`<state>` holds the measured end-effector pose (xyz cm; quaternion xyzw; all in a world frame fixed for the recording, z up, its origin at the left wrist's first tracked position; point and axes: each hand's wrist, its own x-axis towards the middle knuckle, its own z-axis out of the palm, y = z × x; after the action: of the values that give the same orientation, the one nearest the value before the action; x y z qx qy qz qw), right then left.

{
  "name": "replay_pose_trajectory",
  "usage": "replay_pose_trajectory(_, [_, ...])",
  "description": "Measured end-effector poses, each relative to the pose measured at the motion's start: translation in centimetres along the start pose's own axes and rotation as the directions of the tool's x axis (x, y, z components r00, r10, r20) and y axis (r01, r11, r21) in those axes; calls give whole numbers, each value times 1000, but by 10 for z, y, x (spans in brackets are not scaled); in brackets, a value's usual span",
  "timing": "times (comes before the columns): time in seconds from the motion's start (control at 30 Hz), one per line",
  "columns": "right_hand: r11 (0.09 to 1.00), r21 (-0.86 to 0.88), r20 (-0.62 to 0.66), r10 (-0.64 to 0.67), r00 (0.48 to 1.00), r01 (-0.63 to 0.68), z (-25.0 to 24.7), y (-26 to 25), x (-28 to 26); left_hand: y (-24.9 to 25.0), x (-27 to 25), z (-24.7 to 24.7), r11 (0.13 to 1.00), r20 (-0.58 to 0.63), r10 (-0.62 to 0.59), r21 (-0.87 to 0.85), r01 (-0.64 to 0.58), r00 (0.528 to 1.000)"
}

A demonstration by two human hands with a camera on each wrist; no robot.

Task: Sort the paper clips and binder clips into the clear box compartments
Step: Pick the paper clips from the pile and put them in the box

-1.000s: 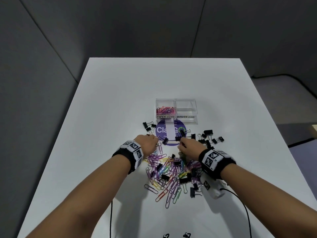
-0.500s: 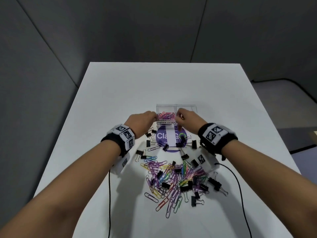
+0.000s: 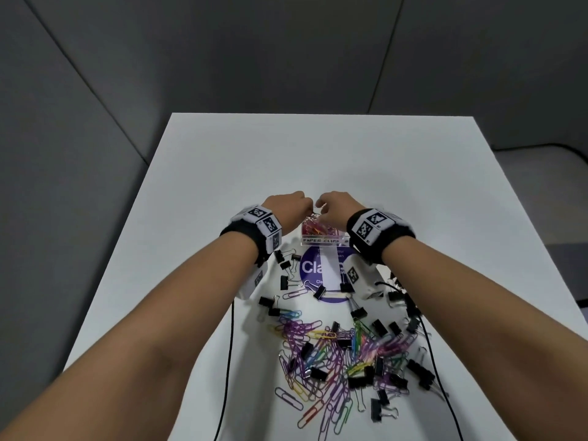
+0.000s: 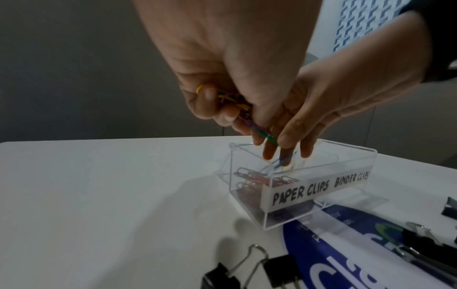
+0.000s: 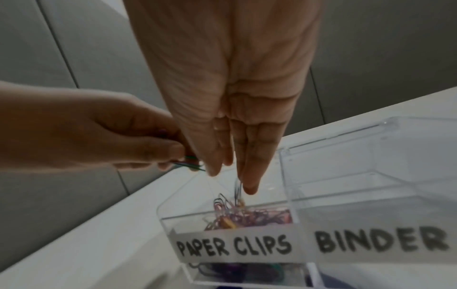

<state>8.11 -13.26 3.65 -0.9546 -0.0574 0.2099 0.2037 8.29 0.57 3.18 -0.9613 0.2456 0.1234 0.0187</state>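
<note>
Head view — binder compartment (image 3: 345,232) (hidden)

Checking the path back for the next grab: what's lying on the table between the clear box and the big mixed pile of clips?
Head view: between the clear box and the mixed pile lies a round purple sticker, with loose binder clips on and around it.

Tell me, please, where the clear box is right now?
In the head view the clear box sits mid-table beyond the clip pile, beneath both hands.
</note>
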Motion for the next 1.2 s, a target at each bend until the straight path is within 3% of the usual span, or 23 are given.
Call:
replay_pose_trajectory(0.13, [992, 125, -133, -4, 991, 21, 4, 16, -20, 14, 9, 4, 999, -2, 47, 9, -47, 999])
replay_pose_trajectory(0.3, [972, 236, -196, 29, 980, 18, 16, 38, -53, 29, 10, 7, 993, -23, 108, -53, -109, 994])
replay_pose_trajectory(0.53, [998, 66, -54, 15, 998, -12, 38, 54, -84, 35, -23, 7, 981, -118, 184, -45, -191, 976])
replay_pose_trajectory(0.6, [997, -55, 20, 46, 999, -45, 46, 57, -93, 38, -43, 20, 977, -53, 204, -56, -207, 978])
replay_pose_trajectory(0.67, [977, -197, 89, 100, 991, -80, 53, 57, -102, 40, -63, 37, 981, 42, 191, -55, -188, 981])
replay_pose_trajectory(0.77, [941, -316, 120, 164, 979, -119, 64, 55, -113, 39, -84, 59, 992, 89, 118, -48, -114, 989])
replay_pose_trajectory(0.9, [950, -270, 164, 204, 965, -155, 79, 47, -122, 43, -97, 78, 998, 161, -12, -55, 21, 987])
replay_pose_trajectory(1.03, [962, -189, 195, 232, 953, -196, 79, 45, -121, 47, -95, 84, 999, 130, -21, 31, 17, 991])
replay_pose_trajectory(1.2, [955, -241, 101, 204, 974, -175, 71, 52, -128, 50, -96, 84, 997, 171, -37, 78, 24, 985])
